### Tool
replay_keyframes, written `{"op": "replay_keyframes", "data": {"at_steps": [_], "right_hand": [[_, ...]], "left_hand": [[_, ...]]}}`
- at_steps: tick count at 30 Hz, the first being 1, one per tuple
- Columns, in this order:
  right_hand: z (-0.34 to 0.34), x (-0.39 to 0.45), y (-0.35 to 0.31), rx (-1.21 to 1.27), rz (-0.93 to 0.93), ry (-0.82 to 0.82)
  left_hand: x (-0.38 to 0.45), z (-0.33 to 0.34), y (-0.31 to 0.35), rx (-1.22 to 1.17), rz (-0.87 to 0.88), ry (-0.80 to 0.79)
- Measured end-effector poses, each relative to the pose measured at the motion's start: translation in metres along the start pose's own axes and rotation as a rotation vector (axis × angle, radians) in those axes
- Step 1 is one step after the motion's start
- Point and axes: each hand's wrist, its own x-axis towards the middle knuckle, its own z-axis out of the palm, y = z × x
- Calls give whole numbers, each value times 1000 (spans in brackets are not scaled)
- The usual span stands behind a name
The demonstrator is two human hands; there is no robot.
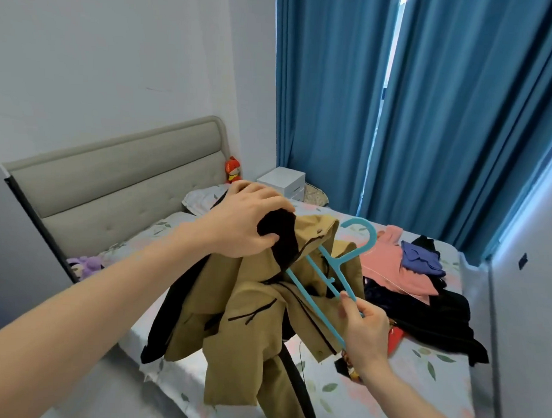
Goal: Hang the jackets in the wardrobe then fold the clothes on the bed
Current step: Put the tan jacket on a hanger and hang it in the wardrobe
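While the head view is the only one supplied, it shows the hanging stage under way: the left hand (243,221) grips a tan jacket (259,305) by its black-lined collar and holds it up over the near edge of the bed (419,379). The right hand (362,332) pinches one arm of a blue plastic hanger (335,273), whose other arm sits inside the jacket's neck opening; the hook stands free above the collar. Seating of the shoulders appears incomplete. No wardrobe is in view, so this jacket is judged not yet hung. Folding is judged untouched: a pink garment (388,269), a blue garment (421,260) and black clothes (436,320) lie in a loose heap on the bed.
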Motion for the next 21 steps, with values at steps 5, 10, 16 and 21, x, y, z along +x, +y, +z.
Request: {"op": "replay_keyframes", "data": {"at_steps": [5,10,16,21], "right_hand": [[-4,13,-4,-10,-58,10],[-18,36,-14,-112,-172,158],[3,-19,-11,86,-14,-97],[44,-6,28,105,716,-505]], "left_hand": [[17,-8,-18,233,67,-110],[5,-13,-38,171,-16,56],[3,-25,-48,195,-95,176],[11,-43,-42,212,-148,235]]}}
